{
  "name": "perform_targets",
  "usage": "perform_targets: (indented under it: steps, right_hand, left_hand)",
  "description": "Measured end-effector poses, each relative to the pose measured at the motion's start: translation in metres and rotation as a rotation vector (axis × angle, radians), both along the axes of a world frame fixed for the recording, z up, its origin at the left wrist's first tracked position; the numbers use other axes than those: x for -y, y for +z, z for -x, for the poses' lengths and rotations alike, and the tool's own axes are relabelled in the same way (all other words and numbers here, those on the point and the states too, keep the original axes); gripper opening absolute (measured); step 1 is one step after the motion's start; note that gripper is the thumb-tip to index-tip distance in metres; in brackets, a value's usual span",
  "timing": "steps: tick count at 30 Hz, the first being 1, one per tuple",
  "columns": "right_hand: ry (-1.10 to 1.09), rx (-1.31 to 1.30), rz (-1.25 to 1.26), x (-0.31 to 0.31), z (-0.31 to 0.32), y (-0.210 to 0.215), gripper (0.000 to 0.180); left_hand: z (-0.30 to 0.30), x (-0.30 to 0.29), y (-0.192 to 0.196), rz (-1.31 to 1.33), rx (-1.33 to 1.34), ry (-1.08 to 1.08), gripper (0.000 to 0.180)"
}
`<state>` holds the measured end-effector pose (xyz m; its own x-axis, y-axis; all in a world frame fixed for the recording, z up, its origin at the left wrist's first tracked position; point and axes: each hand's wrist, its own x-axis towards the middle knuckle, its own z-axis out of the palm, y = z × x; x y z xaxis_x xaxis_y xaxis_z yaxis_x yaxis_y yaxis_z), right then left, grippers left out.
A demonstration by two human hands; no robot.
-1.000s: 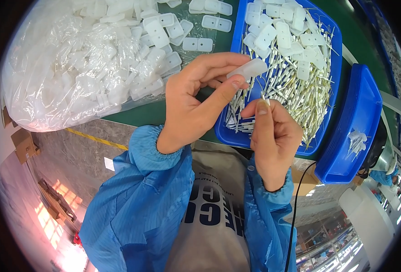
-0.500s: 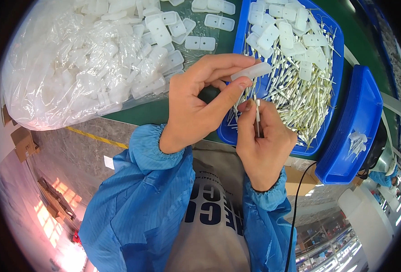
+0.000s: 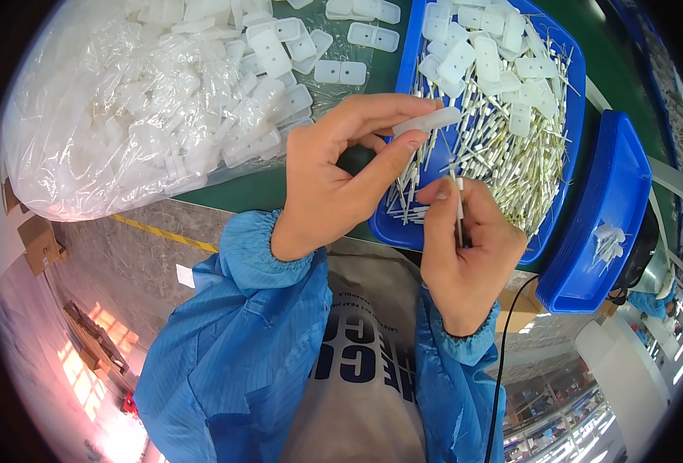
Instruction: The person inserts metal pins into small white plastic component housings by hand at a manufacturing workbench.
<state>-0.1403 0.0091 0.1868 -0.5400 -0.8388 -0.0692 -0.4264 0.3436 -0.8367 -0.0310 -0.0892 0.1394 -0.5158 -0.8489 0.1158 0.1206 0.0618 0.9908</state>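
Note:
Between the thumb and fingers of my left hand (image 3: 326, 181) is a translucent white plastic plate (image 3: 431, 121), tilted and seen nearly edge-on. Below and to its right, my right hand (image 3: 472, 251) pinches a thin white tube-like piece with wire ends (image 3: 459, 202). A fine wire seems to run between this piece and the plate; whether it passes through a hole is too small to tell. Both hands are over the near left part of a blue tray (image 3: 576, 143), which holds many similar wired pieces (image 3: 503, 170) and several two-hole plates (image 3: 457, 62) on top.
A clear plastic bag (image 3: 110, 131) full of white plates lies on the left of the green table (image 3: 237, 190). Loose plates (image 3: 341, 72) lie beside it. Stacked blue trays (image 3: 600, 193) stand at the right, the top one holding a few pieces. A black cable (image 3: 503, 347) hangs nearby.
My right hand has moved right and slightly down with the wired piece, away from the plate. My left hand and the plate have stayed nearly still.

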Motion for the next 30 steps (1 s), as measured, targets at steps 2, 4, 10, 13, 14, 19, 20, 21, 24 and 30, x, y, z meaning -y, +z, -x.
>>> perform_targets:
  steps: [2, 4, 10, 13, 14, 19, 20, 21, 24, 30]
  right_hand:
    - [-0.04, -0.052, 0.01, -0.001, 0.001, 0.0, 0.007]
    - [-0.015, -0.08, -0.025, 0.002, 0.001, 0.002, 0.007]
    - [0.096, -0.118, -0.06, 0.0, 0.006, -0.002, 0.008]
    - [0.11, -0.126, -0.061, -0.001, 0.012, 0.0, 0.007]
    - [0.112, -0.121, -0.043, -0.001, 0.014, 0.002, 0.007]
    - [0.289, -0.286, -0.234, -0.02, 0.046, 0.023, 0.03]
    - [0.29, -0.288, -0.234, -0.02, 0.054, 0.025, 0.03]
    - [0.249, -0.358, -0.202, -0.022, 0.062, 0.026, 0.032]
    - [0.098, -0.41, -0.14, -0.014, 0.066, 0.019, 0.034]
    - [0.227, -0.521, 0.115, 0.004, 0.077, -0.019, 0.021]
  left_hand:
    - [0.0, 0.0, 0.0, 0.007, 0.011, -0.008, 0.027]
    - [0.0, 0.0, 0.0, 0.013, 0.022, -0.018, 0.027]
    - [0.001, -0.001, 0.0, 0.017, -0.006, -0.023, 0.026]
    - [0.001, -0.001, 0.001, 0.019, 0.033, -0.038, 0.026]
    - [0.001, -0.001, 0.0, 0.042, 0.042, -0.039, 0.026]
    - [0.0, -0.001, 0.003, -0.011, 0.004, -0.016, 0.026]
    - [0.0, -0.001, 0.001, 0.007, 0.006, -0.021, 0.025]
    - [-0.001, -0.001, 0.0, 0.027, 0.011, -0.024, 0.025]
    - [0.0, -0.001, 0.0, 0.045, 0.019, -0.039, 0.025]
    - [0.002, -0.002, 0.002, 0.025, 0.019, -0.038, 0.025]
